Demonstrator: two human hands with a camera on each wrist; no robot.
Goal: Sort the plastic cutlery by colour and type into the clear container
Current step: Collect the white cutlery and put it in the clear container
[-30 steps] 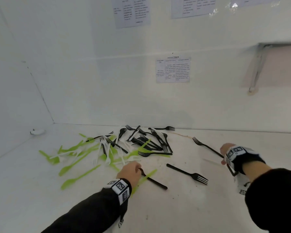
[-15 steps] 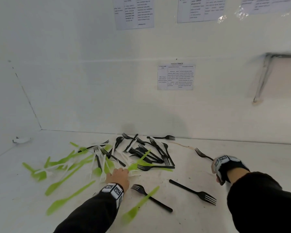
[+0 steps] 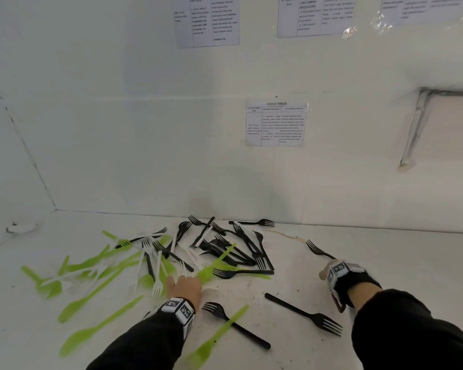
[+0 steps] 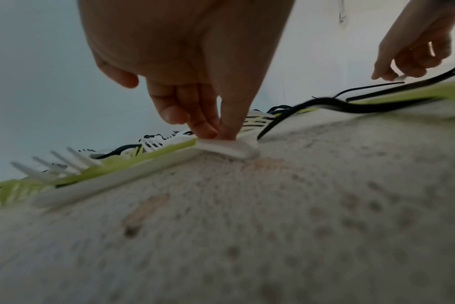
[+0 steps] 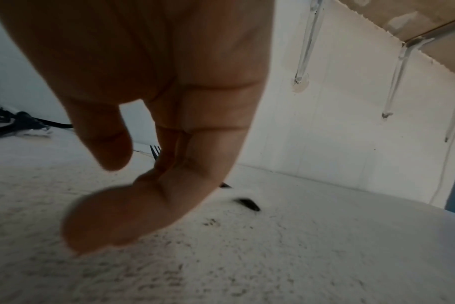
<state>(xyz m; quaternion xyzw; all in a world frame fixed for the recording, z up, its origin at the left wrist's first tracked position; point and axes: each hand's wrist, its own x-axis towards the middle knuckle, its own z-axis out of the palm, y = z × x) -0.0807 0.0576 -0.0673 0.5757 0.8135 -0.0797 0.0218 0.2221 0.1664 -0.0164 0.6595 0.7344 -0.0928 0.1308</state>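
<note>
A loose pile of green, white and black plastic cutlery (image 3: 198, 252) lies on the white table (image 3: 292, 284). My left hand (image 3: 183, 284) reaches into the pile's near edge. In the left wrist view its thumb and forefinger (image 4: 218, 134) pinch the handle end of a white cutlery piece (image 4: 226, 149) that lies on the table; its type is unclear. My right hand (image 3: 325, 272) hangs over a lone black fork (image 3: 317, 251) at the right. In the right wrist view its fingers (image 5: 133, 205) point down, thumb apart, and the black fork (image 5: 155, 151) lies behind them. No clear container is in view.
Near the front edge lie a black fork (image 3: 235, 325) crossed by a green knife (image 3: 217, 335), and another black fork (image 3: 305, 315). More green knives (image 3: 96, 297) spread to the left. White walls close off the back and left, with a paper sheet (image 3: 275, 125) taped up.
My left hand left the near black fork and moved left to the pile's edge, onto white cutlery. My right hand slid along the lone black fork toward its tines. The head view tilted.
</note>
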